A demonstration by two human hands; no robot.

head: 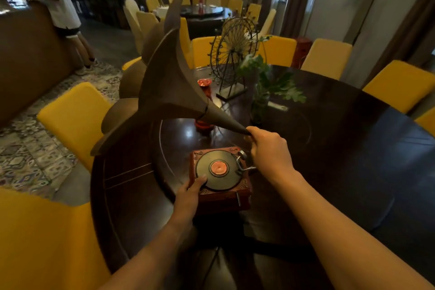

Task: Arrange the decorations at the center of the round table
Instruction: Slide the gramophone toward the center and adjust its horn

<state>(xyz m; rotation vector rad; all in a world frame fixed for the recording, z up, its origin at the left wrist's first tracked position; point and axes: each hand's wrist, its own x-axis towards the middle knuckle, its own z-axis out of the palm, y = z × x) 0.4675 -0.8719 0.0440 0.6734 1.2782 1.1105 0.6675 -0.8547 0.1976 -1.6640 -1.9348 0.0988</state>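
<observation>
Two bare forearms are stretched forward over the dark round counter (353, 125). A toy gramophone (220, 179) is held between them near the counter's near edge: its red wooden box is gripped at the near left corner by the left hand (189, 198), thumb laid on the black record (217, 169). The narrow end of the big dark horn (169, 87) is clenched by the right hand (270, 150), and the horn is flared up and to the left. Beyond it, toward the counter's middle, a red vase (204, 103), a glass of green leaves (261, 94) and a wire Ferris wheel (233, 52) are set close together. Yellow chairs (73, 115) are ranged around the counter.
</observation>
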